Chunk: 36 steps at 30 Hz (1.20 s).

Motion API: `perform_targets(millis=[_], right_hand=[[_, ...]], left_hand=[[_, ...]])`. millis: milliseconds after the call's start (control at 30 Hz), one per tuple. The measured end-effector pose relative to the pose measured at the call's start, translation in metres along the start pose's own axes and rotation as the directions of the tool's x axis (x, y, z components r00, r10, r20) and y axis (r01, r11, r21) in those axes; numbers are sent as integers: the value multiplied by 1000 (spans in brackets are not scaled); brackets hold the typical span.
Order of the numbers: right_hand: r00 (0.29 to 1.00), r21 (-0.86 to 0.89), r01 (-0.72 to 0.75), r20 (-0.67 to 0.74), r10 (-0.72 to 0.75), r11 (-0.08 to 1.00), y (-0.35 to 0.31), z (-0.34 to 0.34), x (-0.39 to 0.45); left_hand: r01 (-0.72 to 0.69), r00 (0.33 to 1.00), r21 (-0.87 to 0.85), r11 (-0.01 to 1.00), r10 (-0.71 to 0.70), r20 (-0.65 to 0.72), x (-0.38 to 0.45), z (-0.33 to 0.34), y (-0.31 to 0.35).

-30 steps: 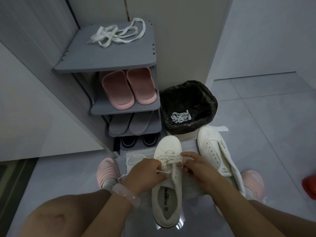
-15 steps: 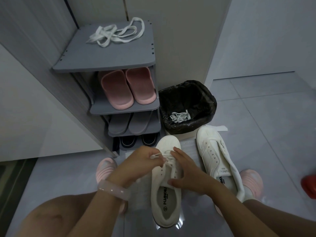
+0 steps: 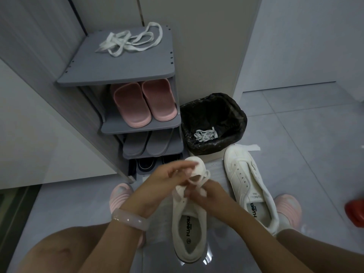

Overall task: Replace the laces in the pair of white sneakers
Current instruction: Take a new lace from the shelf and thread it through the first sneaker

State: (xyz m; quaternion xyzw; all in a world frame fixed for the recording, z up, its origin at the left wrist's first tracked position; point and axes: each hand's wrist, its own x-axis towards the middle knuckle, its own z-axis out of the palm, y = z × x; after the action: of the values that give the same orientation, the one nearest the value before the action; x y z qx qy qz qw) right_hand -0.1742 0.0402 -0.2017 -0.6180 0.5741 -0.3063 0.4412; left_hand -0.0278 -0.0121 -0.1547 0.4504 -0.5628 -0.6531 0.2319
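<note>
A white sneaker [image 3: 189, 229] lies on the floor between my knees, toe pointing away. Both hands work above its eyelets. My left hand [image 3: 167, 180] pinches a loop of the white lace [image 3: 199, 179] over the toe end. My right hand [image 3: 208, 196] grips the lace at the tongue, fingers curled. The second white sneaker [image 3: 248, 186] lies to the right with bare eyelets. A loose white lace [image 3: 130, 41] lies tangled on top of the grey shoe rack [image 3: 118, 73]. More lace [image 3: 205, 134] sits in the black-lined bin [image 3: 214, 113].
The rack holds pink slippers [image 3: 143, 103], grey slippers [image 3: 145, 142] and dark shoes at the bottom. My feet wear pink slippers [image 3: 120, 194] on either side of the sneakers. A red object [image 3: 355, 212] sits at the right edge. Grey tiled floor extends to the right.
Both hands shifted a little toward the toe; a loop of lace now stands up between them, and my right hand has curled onto the lace at the tongue.
</note>
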Motion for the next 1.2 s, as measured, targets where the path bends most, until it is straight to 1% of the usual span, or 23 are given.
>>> perform_targets(millis=[67,100,167,200,267,333,400,433,467,500,533,567,600,633,700,733,800,867,900,1000,1067,1133,1200], right_hand=[[992,262,-22,-111,52,965,-24,-17,1],[972,351,-1,-219,84,936,-29,-28,1],[902,489,78,-406,147,868,-34,-54,3],[860,571,126,-471,198,811,-35,-67,4],[789,687,190,-532,308,701,-34,-94,3],[756,663,136,-550,355,736,-31,-116,-2],[745,463,-124,-541,391,877,-15,-126,-4],[760,256,-318,-507,406,913,-4,-129,-5],[780,-10,-501,-438,446,865,7,-130,-7],[782,-261,-607,-363,506,751,16,-127,-8],[766,-451,-640,-321,556,622,21,-123,-9],[751,-551,-642,-313,581,533,24,-116,-9],[745,-587,-643,-330,579,493,22,-109,-9],[764,-586,-633,-363,534,507,17,-100,-8],[863,-563,-503,-366,348,655,5,-79,-2],[917,-530,-385,-314,248,756,-2,-69,1],[990,-418,-136,-84,111,898,-15,-49,2],[985,-317,-4,165,60,949,-20,-27,2],[978,-270,20,207,38,963,-18,-17,2],[997,-111,-17,69,24,994,-21,-9,5],[992,115,-76,-87,86,990,-27,-20,8],[938,384,-34,-308,162,923,-31,-41,10],[848,593,101,-471,242,799,-31,-64,12]], left_hand=[[-3,993,39,999,7,-119,8,0,-8],[33,987,167,985,-6,-158,13,-1,-18],[99,991,551,829,-31,-132,21,-3,-45],[122,993,665,737,-84,-88,22,-1,-58],[179,977,753,633,-206,-58,21,3,-72],[220,970,791,572,-211,-118,21,3,-73],[227,972,829,511,-164,-166,20,1,-68],[220,975,848,483,-148,-168,19,-1,-66],[213,975,867,451,-162,-155,17,-2,-64],[177,980,891,418,-154,-123,15,-1,-62],[146,985,906,397,-143,-96,14,-1,-59],[121,991,891,438,-105,-83,14,-1,-54],[116,993,841,529,-74,-90,13,-1,-46],[118,993,755,645,-67,-97,13,-3,-37],[104,995,580,808,-82,-64,12,-7,-21],[97,995,541,835,-93,-34,10,-8,-14],[79,996,479,875,-84,-11,6,-11,-7],[64,998,368,928,-62,-19,2,-12,-1],[58,998,309,949,-55,-19,0,-13,1],[43,998,186,982,-34,-52,-3,-18,4],[42,996,160,986,-28,-89,-3,-25,7],[32,996,178,984,-17,-87,-3,-30,8],[24,997,249,968,-3,-83,-2,-33,7]])
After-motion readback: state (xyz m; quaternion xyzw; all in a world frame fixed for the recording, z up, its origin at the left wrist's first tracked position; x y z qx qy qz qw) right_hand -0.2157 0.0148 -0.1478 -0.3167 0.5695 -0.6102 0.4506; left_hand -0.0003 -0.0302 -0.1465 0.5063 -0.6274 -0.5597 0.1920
